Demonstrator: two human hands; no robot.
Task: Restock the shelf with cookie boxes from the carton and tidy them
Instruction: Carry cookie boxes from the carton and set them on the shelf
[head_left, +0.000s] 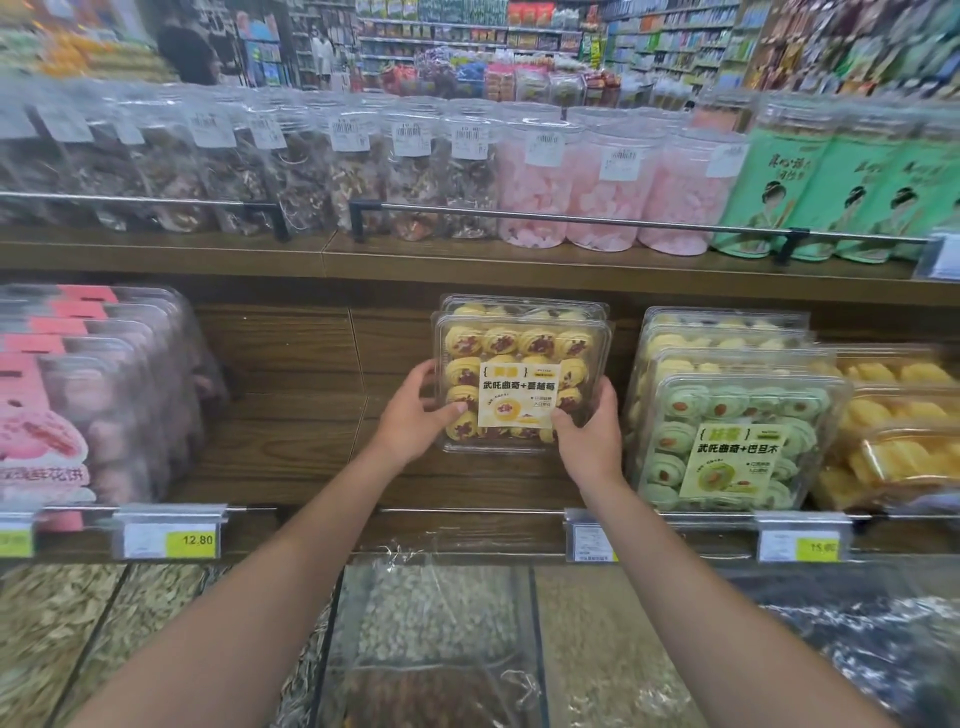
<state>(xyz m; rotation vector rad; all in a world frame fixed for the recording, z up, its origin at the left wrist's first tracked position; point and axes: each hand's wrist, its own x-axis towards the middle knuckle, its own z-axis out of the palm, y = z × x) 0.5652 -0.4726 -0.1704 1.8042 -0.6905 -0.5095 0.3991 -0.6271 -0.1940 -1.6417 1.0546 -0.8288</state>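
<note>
A clear plastic box of yellow cookies with red centres (519, 358) stands upright on the wooden shelf (291, 447), with a second matching box (522, 306) right behind it. My left hand (415, 415) grips the front box's lower left edge, thumb on its face. My right hand (589, 431) grips its lower right edge, thumb by the yellow label. The carton is not in view.
To the right stand a row of green cookie boxes (737, 441) and yellow pastry boxes (898, 431). Pink pastry packs (93, 395) fill the shelf's left end. Clear jars (545, 176) line the shelf above. Bulk bins of nuts and seeds (436, 623) lie below the price rail (171, 535).
</note>
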